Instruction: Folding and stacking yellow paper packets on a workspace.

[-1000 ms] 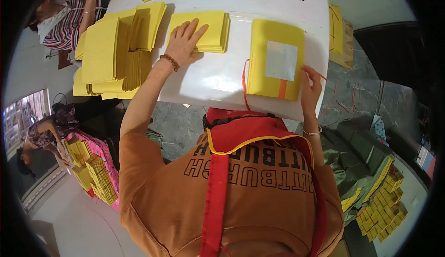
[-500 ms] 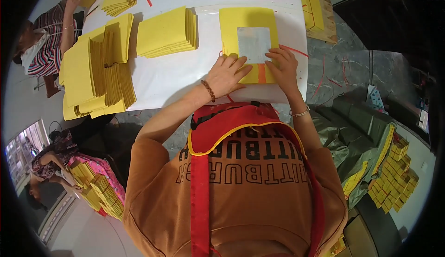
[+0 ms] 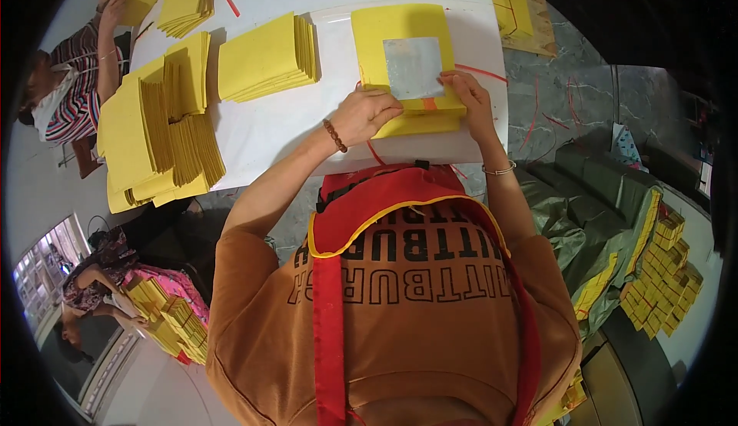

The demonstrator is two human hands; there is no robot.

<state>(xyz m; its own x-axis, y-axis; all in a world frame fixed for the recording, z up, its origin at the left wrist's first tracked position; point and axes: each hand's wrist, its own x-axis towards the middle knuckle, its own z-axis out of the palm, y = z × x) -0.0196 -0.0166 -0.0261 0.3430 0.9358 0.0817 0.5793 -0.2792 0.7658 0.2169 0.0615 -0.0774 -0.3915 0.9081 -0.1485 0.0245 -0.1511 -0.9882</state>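
Note:
In front of me on the table lies a stack of yellow paper sheets (image 3: 400, 20), with a silvery square (image 3: 413, 64) and an orange strip (image 3: 430, 104) on its top sheet. The near edge of the top paper is raised, with more yellow paper showing beneath it. My left hand (image 3: 367, 116) is closed, its fingers pinching that edge at the near left corner. At the near right side my right hand (image 3: 469, 99) grips the paper beside the silvery square, fingers bent. The thumbs are partly hidden.
Fanned yellow paper stacks (image 3: 257, 61) stand left on the white table (image 3: 338, 34), with a larger heap (image 3: 127, 126) at its left edge. A red ribbon (image 3: 480, 72) runs from the stack. Co-workers sit at left; tied yellow bundles (image 3: 661, 280) lie at right.
The near edge of the top paper has lifted. My left hand has closed from spread fingers to a pinch, and my right hand's fingers have curled in.

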